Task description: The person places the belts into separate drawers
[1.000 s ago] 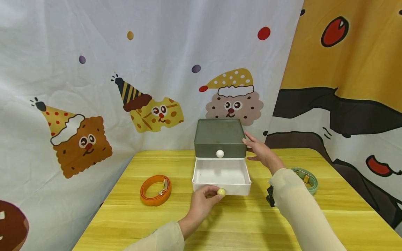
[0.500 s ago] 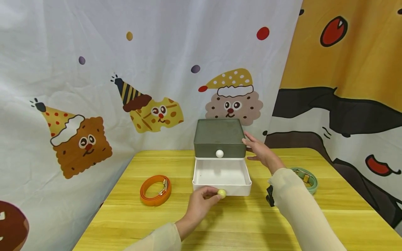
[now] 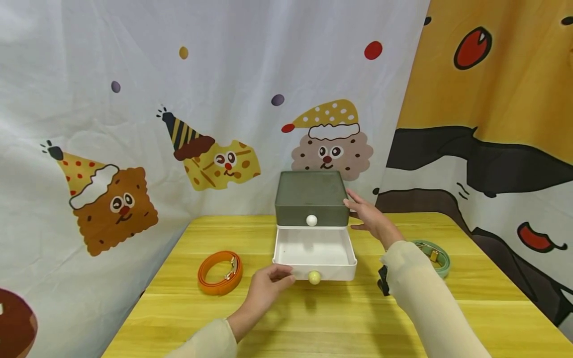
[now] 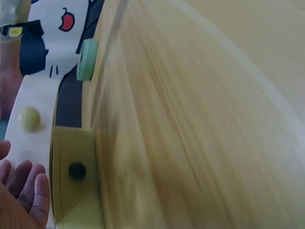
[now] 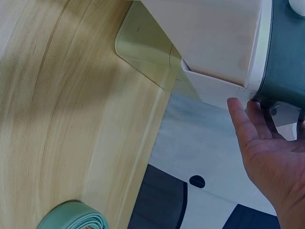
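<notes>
A small drawer box (image 3: pixel 312 191) with a grey-green top sits at the back of the wooden table. Its lower white drawer (image 3: pixel 335 273) is pulled out, and nothing large lies inside. On the drawer front is a pale yellow knob (image 3: pixel 315 277); a white knob (image 3: pixel 311 220) marks the upper drawer. My left hand (image 3: pixel 264 291) is at the drawer front's left end, off the knob, its fingers loosely bent and holding nothing in the left wrist view. Against the box's right side, my right hand (image 3: pixel 371 219) rests with fingers extended; the right wrist view shows its fingertips at the lower edge.
To the left lies a coiled orange strap (image 3: pixel 219 289) with metal clasps. A coiled green strap (image 3: pixel 444 271) with a gold-coloured fitting lies on the right, partly behind my right sleeve. A printed cartoon curtain (image 3: pixel 241 74) hangs behind the table.
My left hand has let go of the yellow knob and moved left along the drawer front. The drawer stays pulled out, and my right hand remains at the box's side.
</notes>
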`<state>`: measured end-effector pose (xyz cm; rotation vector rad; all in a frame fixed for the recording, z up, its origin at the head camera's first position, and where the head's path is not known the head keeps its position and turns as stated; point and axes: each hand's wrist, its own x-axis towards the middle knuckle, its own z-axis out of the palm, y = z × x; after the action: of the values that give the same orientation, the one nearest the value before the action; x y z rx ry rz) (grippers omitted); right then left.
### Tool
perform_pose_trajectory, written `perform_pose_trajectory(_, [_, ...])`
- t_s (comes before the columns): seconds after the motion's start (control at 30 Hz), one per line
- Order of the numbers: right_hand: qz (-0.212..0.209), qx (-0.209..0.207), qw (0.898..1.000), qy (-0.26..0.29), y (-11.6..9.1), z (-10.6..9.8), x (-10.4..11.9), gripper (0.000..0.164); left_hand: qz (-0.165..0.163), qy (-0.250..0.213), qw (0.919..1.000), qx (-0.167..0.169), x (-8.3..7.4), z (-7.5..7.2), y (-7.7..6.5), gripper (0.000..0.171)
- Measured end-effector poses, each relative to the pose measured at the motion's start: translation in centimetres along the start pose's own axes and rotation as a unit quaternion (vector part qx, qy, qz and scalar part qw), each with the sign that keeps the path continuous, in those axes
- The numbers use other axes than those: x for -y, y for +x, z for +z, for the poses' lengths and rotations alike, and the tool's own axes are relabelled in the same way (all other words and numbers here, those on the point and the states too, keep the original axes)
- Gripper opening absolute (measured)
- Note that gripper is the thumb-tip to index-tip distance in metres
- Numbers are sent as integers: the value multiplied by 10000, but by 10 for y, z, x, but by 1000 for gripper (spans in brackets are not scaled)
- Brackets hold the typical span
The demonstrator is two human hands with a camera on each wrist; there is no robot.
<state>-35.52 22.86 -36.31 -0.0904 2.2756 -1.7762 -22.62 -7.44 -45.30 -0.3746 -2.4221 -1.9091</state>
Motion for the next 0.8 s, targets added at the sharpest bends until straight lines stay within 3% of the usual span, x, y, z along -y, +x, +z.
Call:
perform_pose_trajectory(0.43, [11,6,10000,47,-1,0,0,67,-346,-101,9981,-510,-16,-40,0,21])
perform_pose_trajectory(0.5, [24,3,10000,43,-1,1,0,67,-350,-191,9978,-528,-7,-48,4,22])
perform_pose_trajectory(0.63, [49,-16,10000,47,-1,2,1,66,-412,-268,9976,-478,-9,-65,5,22])
perform_pose_trajectory(0.8, [13,-17,10000,19,0,1,1,66,-463,-27,9983,-353,-9,-87,7,28])
